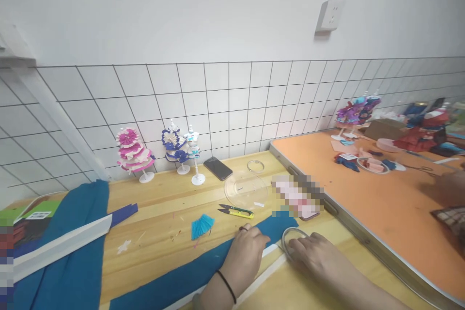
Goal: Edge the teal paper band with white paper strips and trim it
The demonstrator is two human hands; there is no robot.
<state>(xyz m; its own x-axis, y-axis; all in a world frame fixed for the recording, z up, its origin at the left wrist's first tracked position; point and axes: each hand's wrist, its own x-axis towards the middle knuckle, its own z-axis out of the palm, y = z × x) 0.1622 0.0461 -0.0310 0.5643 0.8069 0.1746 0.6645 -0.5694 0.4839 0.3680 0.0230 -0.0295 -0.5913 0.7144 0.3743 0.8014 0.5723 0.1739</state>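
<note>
A long strip of teal-blue fabric (174, 276) lies slantwise on the wooden table, with white tape (271, 250) along its near edge. My left hand (249, 249), with a black band at the wrist, is closed and presses on the strip near its far end; its fingertips are partly hidden. A roll of tape (286, 235) stands tilted in my right hand (314, 254), whose fingers are closed around its near side. Beyond my left hand lie yellow-and-black thread snips (236, 211) and a pleated bright-blue fabric piece (202, 226).
Small dress stands (146, 177) with ruffled fabric line the tiled wall. A dark phone (218, 168), a clear round dish (245, 191) and a pink phone (296, 198) lie ahead. Folded blue fabric (78, 242) is at left. Another person's hand (448, 184) is over the orange table (378, 223).
</note>
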